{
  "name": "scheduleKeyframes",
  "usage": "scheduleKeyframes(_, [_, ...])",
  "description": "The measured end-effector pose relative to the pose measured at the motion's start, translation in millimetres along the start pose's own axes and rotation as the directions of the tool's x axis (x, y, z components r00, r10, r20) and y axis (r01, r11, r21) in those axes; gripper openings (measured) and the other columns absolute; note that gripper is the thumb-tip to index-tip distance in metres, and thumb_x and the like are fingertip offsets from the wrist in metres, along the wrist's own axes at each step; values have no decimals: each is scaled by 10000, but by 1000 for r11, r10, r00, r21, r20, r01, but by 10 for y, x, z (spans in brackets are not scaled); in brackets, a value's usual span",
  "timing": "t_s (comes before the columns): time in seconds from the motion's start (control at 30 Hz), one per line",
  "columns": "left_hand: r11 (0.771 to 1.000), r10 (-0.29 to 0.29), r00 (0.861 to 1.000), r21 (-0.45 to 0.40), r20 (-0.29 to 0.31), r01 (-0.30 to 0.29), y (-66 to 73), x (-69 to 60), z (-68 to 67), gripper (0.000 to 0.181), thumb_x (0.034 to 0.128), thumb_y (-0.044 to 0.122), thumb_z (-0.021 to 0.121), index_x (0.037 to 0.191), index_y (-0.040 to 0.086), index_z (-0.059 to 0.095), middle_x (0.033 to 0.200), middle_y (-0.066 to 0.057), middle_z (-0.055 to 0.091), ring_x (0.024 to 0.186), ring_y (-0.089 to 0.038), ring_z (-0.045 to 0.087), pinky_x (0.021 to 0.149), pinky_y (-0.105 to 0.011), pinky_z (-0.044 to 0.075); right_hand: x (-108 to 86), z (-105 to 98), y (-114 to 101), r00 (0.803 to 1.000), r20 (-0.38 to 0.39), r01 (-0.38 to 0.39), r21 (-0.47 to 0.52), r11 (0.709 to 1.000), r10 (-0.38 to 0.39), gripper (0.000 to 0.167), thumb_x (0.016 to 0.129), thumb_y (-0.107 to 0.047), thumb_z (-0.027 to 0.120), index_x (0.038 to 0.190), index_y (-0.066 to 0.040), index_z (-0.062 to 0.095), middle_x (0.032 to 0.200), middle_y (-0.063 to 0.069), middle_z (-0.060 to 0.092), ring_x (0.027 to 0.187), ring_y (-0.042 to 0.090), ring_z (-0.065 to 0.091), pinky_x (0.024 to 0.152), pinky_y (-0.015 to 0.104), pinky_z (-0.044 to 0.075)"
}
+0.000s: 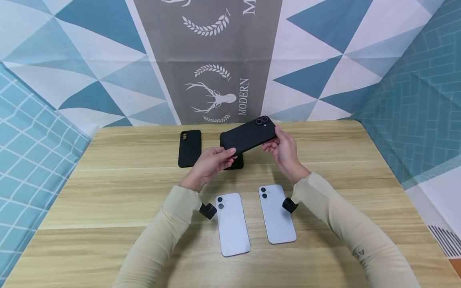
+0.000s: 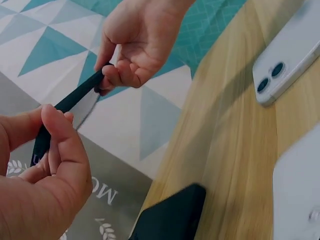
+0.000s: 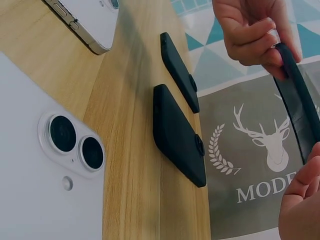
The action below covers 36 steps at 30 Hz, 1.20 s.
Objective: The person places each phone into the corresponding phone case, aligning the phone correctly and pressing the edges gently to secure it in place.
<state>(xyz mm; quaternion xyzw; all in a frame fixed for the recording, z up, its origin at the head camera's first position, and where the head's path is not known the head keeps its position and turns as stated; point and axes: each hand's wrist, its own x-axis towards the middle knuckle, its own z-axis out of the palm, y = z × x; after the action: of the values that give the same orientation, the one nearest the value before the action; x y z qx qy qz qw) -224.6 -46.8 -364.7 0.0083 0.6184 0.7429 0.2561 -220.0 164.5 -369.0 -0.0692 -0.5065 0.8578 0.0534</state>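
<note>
Both hands hold up a phone in a black case (image 1: 247,135), tilted above the back of the table, its two lenses at the upper right. My left hand (image 1: 213,163) pinches its lower left end between thumb and fingers. At the lens end, my right hand (image 1: 285,152) grips the edge. A dark glossy face shows on its other side in the right wrist view. Beneath it lies a black phone case (image 1: 237,163), mostly hidden in the head view. Another black phone case (image 1: 189,149), with wood visible through its camera cutout, lies to the left.
Two white phones lie back up nearer the front, the left phone (image 1: 233,226) between the forearms and the right phone (image 1: 276,216) near the right wrist. Patterned cloth (image 1: 306,60) rises behind the wooden table (image 1: 108,192).
</note>
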Motion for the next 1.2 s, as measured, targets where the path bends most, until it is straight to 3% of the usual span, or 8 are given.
scheduleKeyframes(0.27, [997, 47, 999, -65, -12, -47, -2, 0, 68, 198, 927, 72, 564, 733, 92, 598, 746, 2, 639, 658, -64, 574, 634, -138, 521, -18, 2, -43, 997, 69, -35, -6, 999, 36, 309, 1010, -312, 391, 934, -43, 522, 640, 20, 645, 561, 131, 630, 575, 197, 535])
scheduleKeyframes(0.4, [993, 73, 997, -94, -39, -77, -17, 14, 124, 205, 924, 71, 568, 721, 89, 587, 737, -8, 616, 650, -72, 568, 636, -148, 523, -81, 47, -16, 983, 156, -87, -89, 992, 101, 181, 982, -233, 485, 944, -60, 527, 725, 14, 692, 675, 126, 686, 697, 221, 578])
scheduleKeyframes(0.5, [994, 87, 994, -66, -59, -91, -37, 24, 166, 172, 914, 93, 592, 744, 76, 587, 732, -8, 595, 647, -76, 568, 642, -152, 531, -136, 85, 2, 976, 186, -88, -130, 988, 111, 85, 980, -155, 483, 967, -75, 509, 754, 0, 698, 706, 110, 689, 736, 219, 576])
scheduleKeyframes(0.67, [994, 106, 993, -7, -48, -107, -53, 21, 232, 86, 897, 102, 622, 870, 21, 613, 730, -14, 595, 657, -88, 581, 653, -162, 543, -163, 111, -15, 982, 173, -53, -96, 994, 69, 79, 999, -96, 380, 1033, -62, 442, 791, -5, 679, 704, 108, 665, 717, 227, 567])
scheduleKeyframes(0.8, [997, 83, 996, 3, -13, -83, -51, 9, 255, 120, 898, 125, 624, 891, 5, 611, 727, -28, 620, 661, -102, 604, 661, -182, 551, -162, 113, -34, 986, 149, -70, -64, 996, 79, 95, 1001, -88, 346, 1057, -60, 418, 802, -10, 681, 690, 103, 655, 692, 238, 558])
scheduleKeyframes(0.9, [996, 79, 997, 52, -21, -78, -37, -9, 237, 197, 921, 204, 601, 889, 10, 611, 727, -26, 634, 664, -101, 618, 664, -193, 559, -144, 94, -49, 988, 130, -84, -38, 996, 88, 104, 995, -84, 334, 1004, -69, 437, 776, -12, 665, 669, 97, 624, 661, 228, 526])
scheduleKeyframes(1.03, [993, 93, 995, 77, -47, -89, -13, -27, 185, 297, 950, 271, 550, 965, -19, 614, 758, -17, 621, 682, -96, 607, 669, -191, 560, -117, 53, -72, 992, 79, -97, -1, 995, 96, 219, 972, -67, 354, 817, -80, 509, 704, -25, 592, 634, 81, 556, 625, 202, 484])
scheduleKeyframes(1.2, [995, 91, 995, 36, 36, -92, -15, -24, 141, 329, 965, 168, 518, 1153, -99, 557, 829, -18, 623, 750, -109, 620, 730, -220, 572, -105, 15, -80, 993, 66, -99, -39, 994, 101, 370, 951, -53, 401, 618, -113, 551, 587, -38, 531, 529, 61, 495, 526, 155, 460])
